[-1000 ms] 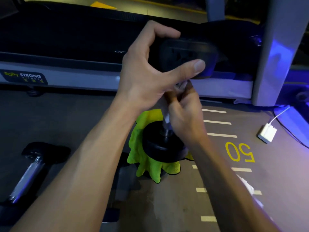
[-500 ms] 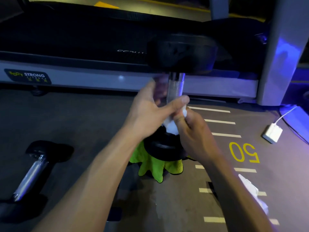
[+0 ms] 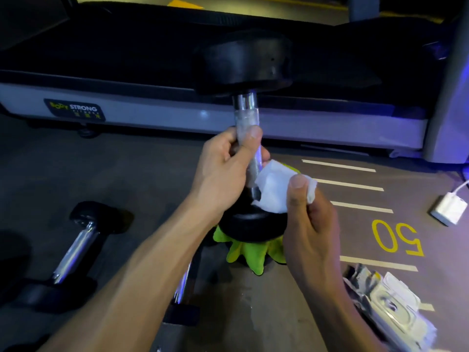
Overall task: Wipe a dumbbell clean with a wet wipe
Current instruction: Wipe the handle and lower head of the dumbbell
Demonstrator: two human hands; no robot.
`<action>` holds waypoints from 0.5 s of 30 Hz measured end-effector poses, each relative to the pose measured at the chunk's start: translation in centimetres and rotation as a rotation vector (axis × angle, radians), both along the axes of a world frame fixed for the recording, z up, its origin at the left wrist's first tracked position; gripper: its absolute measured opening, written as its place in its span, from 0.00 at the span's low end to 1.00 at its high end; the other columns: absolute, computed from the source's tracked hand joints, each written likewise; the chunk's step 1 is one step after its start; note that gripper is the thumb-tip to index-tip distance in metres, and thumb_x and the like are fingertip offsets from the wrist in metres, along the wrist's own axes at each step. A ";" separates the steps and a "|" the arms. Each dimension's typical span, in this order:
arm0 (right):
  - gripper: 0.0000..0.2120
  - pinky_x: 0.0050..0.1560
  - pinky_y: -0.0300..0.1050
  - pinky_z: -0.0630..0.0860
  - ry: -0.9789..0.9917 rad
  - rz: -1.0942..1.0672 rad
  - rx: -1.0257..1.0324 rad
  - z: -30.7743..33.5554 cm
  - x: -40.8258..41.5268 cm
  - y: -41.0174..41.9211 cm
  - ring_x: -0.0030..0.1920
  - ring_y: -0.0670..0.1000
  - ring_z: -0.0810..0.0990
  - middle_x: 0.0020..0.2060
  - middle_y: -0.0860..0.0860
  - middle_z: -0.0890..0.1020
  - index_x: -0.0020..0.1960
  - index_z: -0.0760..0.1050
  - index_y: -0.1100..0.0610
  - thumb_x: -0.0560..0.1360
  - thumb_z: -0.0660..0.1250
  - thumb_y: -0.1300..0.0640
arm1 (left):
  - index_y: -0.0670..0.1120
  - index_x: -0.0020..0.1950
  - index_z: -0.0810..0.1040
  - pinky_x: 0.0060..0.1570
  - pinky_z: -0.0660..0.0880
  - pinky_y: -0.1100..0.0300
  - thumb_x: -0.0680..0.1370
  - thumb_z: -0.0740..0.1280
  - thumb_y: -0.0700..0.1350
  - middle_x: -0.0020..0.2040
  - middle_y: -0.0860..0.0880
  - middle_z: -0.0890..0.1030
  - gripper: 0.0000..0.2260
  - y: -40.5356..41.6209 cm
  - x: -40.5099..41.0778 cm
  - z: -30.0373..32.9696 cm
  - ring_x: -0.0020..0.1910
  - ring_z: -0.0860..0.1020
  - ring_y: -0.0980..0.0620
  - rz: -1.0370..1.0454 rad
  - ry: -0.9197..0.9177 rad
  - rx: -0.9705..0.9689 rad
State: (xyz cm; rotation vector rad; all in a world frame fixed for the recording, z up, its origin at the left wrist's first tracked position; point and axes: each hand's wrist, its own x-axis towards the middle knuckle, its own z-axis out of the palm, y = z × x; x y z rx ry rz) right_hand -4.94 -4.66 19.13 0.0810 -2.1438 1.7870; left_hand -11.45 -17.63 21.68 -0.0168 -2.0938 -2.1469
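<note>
A black dumbbell with a chrome handle stands upright, its lower head resting on a lime-green cloth on the floor. My left hand grips the middle of the handle, thumb across the front. My right hand pinches a crumpled white wet wipe between thumb and fingers, just right of the handle's lower end, the wipe's edge touching the bar near the lower head.
A second dumbbell lies on the floor at left. A treadmill fills the background. A wet-wipe packet lies at lower right, a white charger at right. The number 50 is painted yellow on the floor.
My left hand came off the top head and now grips the handle. My right hand slid down the handle with the wipe and pulled slightly off to the right.
</note>
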 end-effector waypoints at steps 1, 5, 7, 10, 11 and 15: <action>0.23 0.38 0.33 0.71 -0.010 0.007 -0.046 -0.1 0.3 -0.5 0.38 0.37 0.76 0.35 0.41 0.81 0.46 0.81 0.55 0.86 0.53 0.46 | 0.35 0.55 0.79 0.35 0.77 0.62 0.86 0.64 0.49 0.37 0.49 0.83 0.15 -1.0 0.4 0.0 0.33 0.81 0.55 0.015 -0.020 0.017; 0.26 0.38 0.34 0.71 -0.092 0.108 -0.114 -0.7 2.0 -2.9 0.38 0.40 0.76 0.35 0.46 0.82 0.44 0.81 0.62 0.85 0.54 0.46 | 0.35 0.56 0.79 0.34 0.80 0.59 0.85 0.65 0.49 0.35 0.48 0.83 0.15 -7.0 1.9 -0.2 0.31 0.82 0.52 0.051 -0.151 -0.092; 0.26 0.36 0.30 0.70 -0.182 0.207 -0.136 -1.0 3.2 -4.2 0.33 0.37 0.77 0.30 0.45 0.83 0.36 0.81 0.57 0.87 0.55 0.50 | 0.39 0.53 0.80 0.34 0.80 0.58 0.84 0.66 0.49 0.36 0.48 0.83 0.13 -10.8 3.1 -1.3 0.32 0.83 0.51 0.077 -0.222 -0.213; 0.30 0.27 0.27 0.64 -0.385 0.348 -0.155 -1.8 4.8 -6.3 0.22 0.36 0.70 0.20 0.41 0.74 0.24 0.75 0.51 0.85 0.55 0.55 | 0.44 0.46 0.80 0.42 0.82 0.47 0.83 0.69 0.52 0.36 0.47 0.85 0.12 -16.2 5.6 -4.5 0.34 0.84 0.47 0.114 -0.347 -0.395; 0.30 0.27 0.27 0.64 -0.418 0.374 -0.106 -2.4 5.1 -6.8 0.22 0.36 0.69 0.19 0.40 0.72 0.24 0.75 0.48 0.84 0.56 0.54 | 0.44 0.46 0.81 0.44 0.83 0.44 0.82 0.70 0.54 0.37 0.46 0.86 0.14 -17.6 6.4 -5.7 0.34 0.84 0.46 0.120 -0.387 -0.439; 0.24 0.27 0.28 0.63 -0.544 0.404 -0.057 -5.1 5.6 -8.6 0.22 0.36 0.66 0.18 0.37 0.67 0.29 0.64 0.50 0.85 0.57 0.57 | 0.43 0.46 0.81 0.44 0.82 0.45 0.72 0.68 0.68 0.36 0.46 0.86 0.27 -21.6 8.7 -11.6 0.35 0.85 0.43 0.139 -0.530 -0.584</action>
